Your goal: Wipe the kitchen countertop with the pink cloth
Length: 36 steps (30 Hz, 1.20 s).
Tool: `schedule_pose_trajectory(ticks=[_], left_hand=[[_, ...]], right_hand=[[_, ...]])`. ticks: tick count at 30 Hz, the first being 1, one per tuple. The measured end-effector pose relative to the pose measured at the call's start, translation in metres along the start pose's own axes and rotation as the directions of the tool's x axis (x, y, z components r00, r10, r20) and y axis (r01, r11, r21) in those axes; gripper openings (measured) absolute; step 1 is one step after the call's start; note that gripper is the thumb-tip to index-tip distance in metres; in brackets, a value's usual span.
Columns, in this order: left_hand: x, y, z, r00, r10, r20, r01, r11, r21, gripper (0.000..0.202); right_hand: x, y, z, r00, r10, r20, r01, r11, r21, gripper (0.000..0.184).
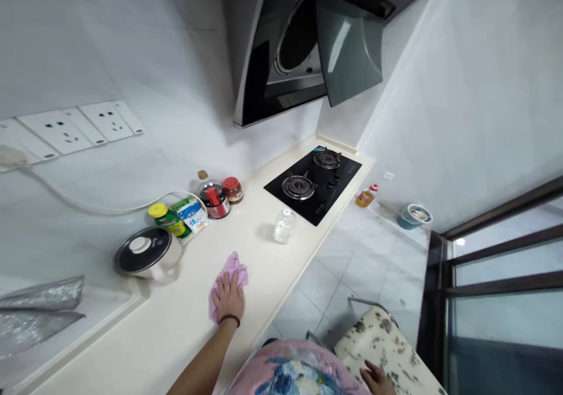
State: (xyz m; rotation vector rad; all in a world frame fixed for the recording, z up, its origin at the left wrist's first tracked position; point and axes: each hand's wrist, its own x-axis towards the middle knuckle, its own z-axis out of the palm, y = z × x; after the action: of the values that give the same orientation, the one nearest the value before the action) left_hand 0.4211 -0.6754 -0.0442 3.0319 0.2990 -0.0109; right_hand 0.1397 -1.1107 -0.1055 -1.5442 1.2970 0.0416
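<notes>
My left hand lies flat with fingers spread on a pink cloth, pressing it onto the cream countertop. A dark band is on that wrist. My right hand hangs low by my hip at the bottom edge, fingers loosely apart, holding nothing. Further along the counter stands a small clear jar with a white lid, apart from the cloth.
A small electric pot sits left of the cloth, its cord running to wall sockets. Bottles and jars line the wall. A black gas hob is under the hood. A patterned stool, oil bottle, bucket on floor.
</notes>
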Motion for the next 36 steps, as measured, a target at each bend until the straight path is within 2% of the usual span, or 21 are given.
schedule_pose_trajectory(ticks=[2,5,9,12,15,18,21,25,27,29,32,34,36], left_hand=[[0.001,-0.001,0.001,1.0,0.0,0.004,0.0,1.0,-0.017,0.058],[0.002,-0.002,0.002,1.0,-0.005,0.009,0.006,0.999,-0.05,0.058],[0.004,-0.003,0.001,0.998,-0.005,0.056,0.01,0.995,-0.096,0.059],[0.002,-0.006,0.0,0.996,-0.006,0.087,0.019,0.989,-0.15,0.059],[-0.008,-0.014,-0.001,0.994,-0.028,0.103,0.048,0.98,-0.192,0.06],[-0.028,-0.031,-0.003,0.982,-0.142,0.128,0.164,0.97,-0.177,0.06],[-0.053,-0.059,-0.008,0.919,-0.375,0.121,0.389,0.913,-0.125,0.06],[-0.091,-0.098,-0.014,0.756,-0.653,0.051,0.655,0.751,-0.089,0.06],[-0.107,-0.107,-0.014,0.672,-0.74,0.023,0.738,0.667,-0.101,0.061],[-0.116,-0.109,-0.014,0.608,-0.794,0.006,0.789,0.604,-0.117,0.062],[-0.119,-0.103,-0.013,0.557,-0.83,-0.012,0.823,0.554,-0.125,0.061],[-0.116,-0.1,-0.013,0.546,-0.838,-0.012,0.83,0.543,-0.126,0.06],[-0.115,-0.099,-0.014,0.543,-0.84,-0.007,0.833,0.539,-0.128,0.06]], right_hand=[[0.004,-0.01,0.012,0.997,-0.047,0.061,0.046,0.999,0.026,0.058],[0.006,-0.03,0.038,0.977,-0.196,0.078,0.194,0.98,0.04,0.069],[0.007,-0.071,0.074,0.891,-0.407,0.202,0.418,0.909,-0.013,0.094],[0.014,-0.119,0.097,0.82,-0.477,0.316,0.513,0.858,-0.036,0.117],[0.025,-0.177,0.121,0.763,-0.526,0.377,0.563,0.826,0.013,0.123],[0.035,-0.234,0.15,0.69,-0.561,0.457,0.6,0.797,0.071,0.129],[0.039,-0.281,0.18,0.612,-0.593,0.523,0.649,0.755,0.096,0.134],[0.041,-0.326,0.216,0.546,-0.597,0.588,0.675,0.729,0.114,0.136],[0.042,-0.343,0.233,0.528,-0.592,0.609,0.688,0.719,0.101,0.138],[0.044,-0.358,0.249,0.512,-0.603,0.611,0.713,0.696,0.09,0.14],[0.047,-0.377,0.273,0.479,-0.632,0.609,0.75,0.655,0.09,0.14],[0.048,-0.388,0.287,0.468,-0.63,0.62,0.768,0.637,0.068,0.138],[0.048,-0.399,0.3,0.48,-0.626,0.615,0.781,0.624,0.025,0.129]])
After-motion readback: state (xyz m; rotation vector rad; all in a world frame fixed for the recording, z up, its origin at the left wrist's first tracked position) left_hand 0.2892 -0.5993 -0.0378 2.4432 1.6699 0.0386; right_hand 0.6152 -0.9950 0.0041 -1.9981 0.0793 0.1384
